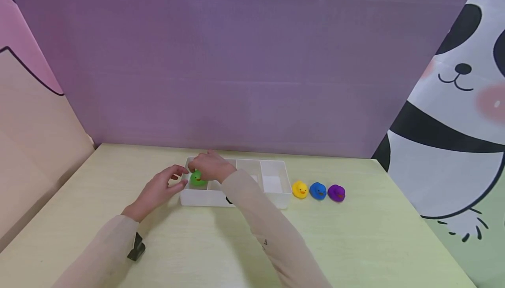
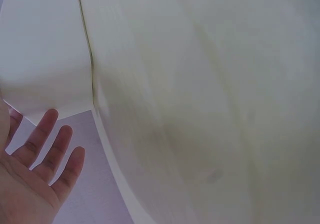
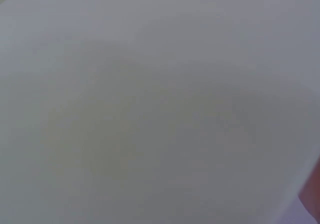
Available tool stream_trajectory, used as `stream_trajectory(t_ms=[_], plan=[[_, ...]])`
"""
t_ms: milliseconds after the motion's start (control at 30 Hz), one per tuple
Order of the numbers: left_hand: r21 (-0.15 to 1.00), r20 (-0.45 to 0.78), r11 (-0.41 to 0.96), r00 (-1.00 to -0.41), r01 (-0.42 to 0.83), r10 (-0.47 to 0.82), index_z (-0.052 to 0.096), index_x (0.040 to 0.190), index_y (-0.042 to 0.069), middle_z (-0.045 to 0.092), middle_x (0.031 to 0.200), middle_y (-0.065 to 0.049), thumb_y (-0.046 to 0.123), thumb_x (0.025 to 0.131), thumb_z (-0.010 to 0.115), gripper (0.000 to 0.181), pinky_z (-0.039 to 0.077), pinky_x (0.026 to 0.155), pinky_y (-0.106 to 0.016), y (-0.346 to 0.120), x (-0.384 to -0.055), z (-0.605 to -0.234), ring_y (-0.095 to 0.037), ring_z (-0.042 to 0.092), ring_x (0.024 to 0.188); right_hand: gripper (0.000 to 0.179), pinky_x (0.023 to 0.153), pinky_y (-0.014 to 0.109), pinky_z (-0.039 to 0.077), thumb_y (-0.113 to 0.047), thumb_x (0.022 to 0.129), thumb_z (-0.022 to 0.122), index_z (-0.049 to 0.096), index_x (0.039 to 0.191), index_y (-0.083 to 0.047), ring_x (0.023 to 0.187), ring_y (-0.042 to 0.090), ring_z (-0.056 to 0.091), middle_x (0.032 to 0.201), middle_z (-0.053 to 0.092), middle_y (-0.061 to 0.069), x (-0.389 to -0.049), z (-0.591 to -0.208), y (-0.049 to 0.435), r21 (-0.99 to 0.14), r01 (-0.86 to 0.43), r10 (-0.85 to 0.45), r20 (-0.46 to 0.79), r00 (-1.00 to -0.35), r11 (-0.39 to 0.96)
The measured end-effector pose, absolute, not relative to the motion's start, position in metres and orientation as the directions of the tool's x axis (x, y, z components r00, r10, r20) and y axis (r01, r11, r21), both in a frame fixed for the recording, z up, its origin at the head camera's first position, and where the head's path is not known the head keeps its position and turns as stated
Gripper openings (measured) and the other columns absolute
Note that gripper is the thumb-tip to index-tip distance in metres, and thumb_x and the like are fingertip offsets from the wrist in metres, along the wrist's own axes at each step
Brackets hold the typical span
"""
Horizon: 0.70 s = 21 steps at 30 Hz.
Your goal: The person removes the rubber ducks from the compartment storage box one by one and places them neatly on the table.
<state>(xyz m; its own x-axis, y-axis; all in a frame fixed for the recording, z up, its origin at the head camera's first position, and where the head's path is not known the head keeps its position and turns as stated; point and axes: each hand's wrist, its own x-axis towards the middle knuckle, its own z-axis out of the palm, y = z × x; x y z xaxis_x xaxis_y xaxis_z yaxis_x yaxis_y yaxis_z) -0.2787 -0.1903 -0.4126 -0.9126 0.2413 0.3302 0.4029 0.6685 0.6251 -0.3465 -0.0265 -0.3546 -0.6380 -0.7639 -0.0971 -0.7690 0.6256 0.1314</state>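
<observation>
A small green rubber duck (image 1: 198,179) is in the leftmost compartment of a white divided box (image 1: 232,198), its face toward me. My right hand (image 1: 211,166) reaches over the box from the right, fingers curled down at the duck's top and hiding part of it. Beside the box's left end is my left hand (image 1: 159,189), thumb and fingers spread apart, fingertips right at the rim. In the left wrist view, the left hand's fingers (image 2: 70,169) extend with nothing between them. Pale blur fills most of the right wrist view.
Right of the box, yellow (image 1: 300,189), blue (image 1: 318,190) and purple (image 1: 336,193) rubber ducks stand in a row on the pale wooden table (image 1: 189,248). A purple backdrop (image 1: 244,64) rises behind the table. A panda-print panel (image 1: 453,139) borders the right side.
</observation>
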Motion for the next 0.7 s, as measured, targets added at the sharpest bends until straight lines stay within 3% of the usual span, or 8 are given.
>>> stream_trajectory(t_ms=[400, 700], plan=[[0.629, 0.312, 0.67, -0.917, 0.394, 0.247, 0.055, 0.115, 0.011, 0.06, 0.111, -0.009, 0.022, 0.089, 0.058, 0.028, 0.046, 0.084, -0.047, -0.1907, -0.2787, -0.412, -0.029, 0.057, 0.102, 0.024, 0.092, 0.034, 0.039, -0.01, 0.08, 0.067, 0.064, 0.1, -0.024, 0.095, 0.008, 0.053, 0.096, 0.062, -0.014, -0.3446, -0.3514, -0.0259, 0.183, -0.778, -0.775, -0.103, -0.624, 0.601], [0.632, 0.319, 0.665, -0.915, 0.399, 0.246, 0.055, 0.114, 0.012, 0.06, 0.11, -0.009, 0.022, 0.089, 0.058, 0.027, 0.046, 0.084, -0.047, -0.1908, -0.2785, -0.4119, -0.029, 0.057, 0.101, 0.02, 0.085, 0.03, 0.039, -0.012, 0.079, 0.069, 0.063, 0.095, -0.022, 0.093, 0.009, 0.053, 0.091, 0.061, -0.012, -0.3425, -0.3456, -0.0229, 0.212, -0.801, -0.805, -0.089, -0.587, 0.561]])
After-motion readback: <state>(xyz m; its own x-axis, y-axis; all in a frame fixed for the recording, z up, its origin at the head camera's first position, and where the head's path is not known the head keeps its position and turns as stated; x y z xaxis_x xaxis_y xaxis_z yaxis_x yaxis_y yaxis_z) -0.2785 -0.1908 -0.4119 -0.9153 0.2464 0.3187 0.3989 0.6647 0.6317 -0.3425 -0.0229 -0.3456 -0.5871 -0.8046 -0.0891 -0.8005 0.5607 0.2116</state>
